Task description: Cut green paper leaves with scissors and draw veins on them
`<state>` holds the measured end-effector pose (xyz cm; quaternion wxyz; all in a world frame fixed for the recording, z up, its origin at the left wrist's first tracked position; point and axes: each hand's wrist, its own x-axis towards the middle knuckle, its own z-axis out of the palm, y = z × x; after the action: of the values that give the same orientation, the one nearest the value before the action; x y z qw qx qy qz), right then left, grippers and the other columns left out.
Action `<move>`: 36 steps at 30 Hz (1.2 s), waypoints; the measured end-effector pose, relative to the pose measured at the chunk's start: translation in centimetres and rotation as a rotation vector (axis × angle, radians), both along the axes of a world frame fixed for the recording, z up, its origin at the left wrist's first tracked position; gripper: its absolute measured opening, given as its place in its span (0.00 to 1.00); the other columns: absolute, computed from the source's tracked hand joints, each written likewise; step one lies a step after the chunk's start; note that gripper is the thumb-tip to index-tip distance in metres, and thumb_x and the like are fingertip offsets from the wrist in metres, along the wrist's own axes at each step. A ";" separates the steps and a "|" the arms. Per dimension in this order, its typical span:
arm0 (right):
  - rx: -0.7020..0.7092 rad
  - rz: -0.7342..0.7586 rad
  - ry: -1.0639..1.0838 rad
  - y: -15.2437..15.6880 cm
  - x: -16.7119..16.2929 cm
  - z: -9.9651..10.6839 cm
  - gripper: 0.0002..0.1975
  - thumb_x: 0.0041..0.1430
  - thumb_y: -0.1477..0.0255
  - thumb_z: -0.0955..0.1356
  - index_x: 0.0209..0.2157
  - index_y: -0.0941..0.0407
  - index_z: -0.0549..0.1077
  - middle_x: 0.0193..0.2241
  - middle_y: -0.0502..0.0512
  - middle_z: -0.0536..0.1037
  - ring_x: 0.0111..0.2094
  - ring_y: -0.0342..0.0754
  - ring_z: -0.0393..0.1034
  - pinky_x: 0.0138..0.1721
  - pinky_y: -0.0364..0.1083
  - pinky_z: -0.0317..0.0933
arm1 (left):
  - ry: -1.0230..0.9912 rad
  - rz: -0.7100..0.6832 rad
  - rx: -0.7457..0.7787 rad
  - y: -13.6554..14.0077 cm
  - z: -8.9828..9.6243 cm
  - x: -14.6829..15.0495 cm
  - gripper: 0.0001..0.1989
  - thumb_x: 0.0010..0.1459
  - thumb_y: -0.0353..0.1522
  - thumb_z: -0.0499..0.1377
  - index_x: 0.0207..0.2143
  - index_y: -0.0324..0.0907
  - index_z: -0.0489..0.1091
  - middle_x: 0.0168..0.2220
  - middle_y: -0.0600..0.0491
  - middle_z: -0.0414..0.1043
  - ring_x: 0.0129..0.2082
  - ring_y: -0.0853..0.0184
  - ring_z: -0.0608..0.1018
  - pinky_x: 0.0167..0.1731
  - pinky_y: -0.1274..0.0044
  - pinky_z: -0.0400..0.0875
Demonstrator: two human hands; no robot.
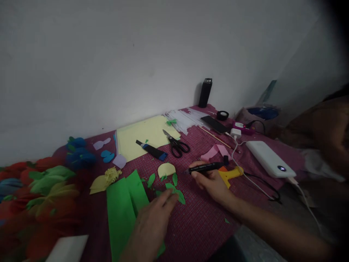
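Note:
My right hand (214, 183) is closed around a black marker pen (205, 167), its tip pointing left just above the table. Low in the middle, my left hand (152, 222) has its fingers bent together on a green leaf cutout (180, 196), which is partly hidden under the fingertips. More small green leaf cutouts (151, 180) lie just beyond. Close to them is a pale yellow rounded piece (166, 170). Green sheets (120, 203) lie flat beneath and beside my left hand. Behind the marker rests a yellow glue gun (231, 174), partly covered by my right hand.
Scissors (176, 143) and a utility knife (152, 150) lie by pale yellow sheets (141, 133). Coloured flowers (51, 185) crowd the left. A white power bank (269, 159) with cables, a phone (215, 124) and a black bottle (205, 93) stand right. Another person's arm (327, 127) shows.

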<state>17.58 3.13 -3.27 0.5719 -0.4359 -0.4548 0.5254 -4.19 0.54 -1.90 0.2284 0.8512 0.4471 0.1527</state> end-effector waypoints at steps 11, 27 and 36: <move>-0.168 0.064 0.492 -2.2 0.9 3.5 0.14 0.52 0.60 0.71 0.33 0.57 0.74 0.14 0.44 0.65 0.15 0.36 0.51 0.14 0.35 0.46 | -0.901 0.532 -0.332 0.9 3.2 -1.3 0.14 0.51 0.39 0.59 0.39 0.42 0.71 0.21 0.59 0.62 0.18 0.73 0.60 0.17 0.82 0.52; 0.380 -0.052 -0.386 -7.9 -2.6 2.6 0.13 0.55 0.73 0.68 0.43 0.48 0.72 0.33 0.50 0.77 0.29 0.45 0.72 0.30 0.41 0.67 | -1.672 0.327 -1.067 0.3 3.2 0.3 0.06 0.58 0.32 0.60 0.39 0.43 0.71 0.52 0.49 0.69 0.50 0.59 0.72 0.48 0.70 0.65; 0.721 -0.084 -0.568 -6.5 -4.9 1.2 0.23 0.54 0.77 0.69 0.51 0.46 0.64 0.39 0.53 0.79 0.39 0.49 0.75 0.40 0.44 0.69 | -1.646 0.309 -1.064 -0.7 3.3 1.2 0.09 0.56 0.35 0.62 0.39 0.43 0.73 0.52 0.49 0.70 0.52 0.57 0.71 0.51 0.65 0.64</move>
<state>12.64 -3.36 -2.04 0.5605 -0.3537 -0.7293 0.1699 -3.01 -0.20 1.44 0.7977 0.1985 0.2655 0.5038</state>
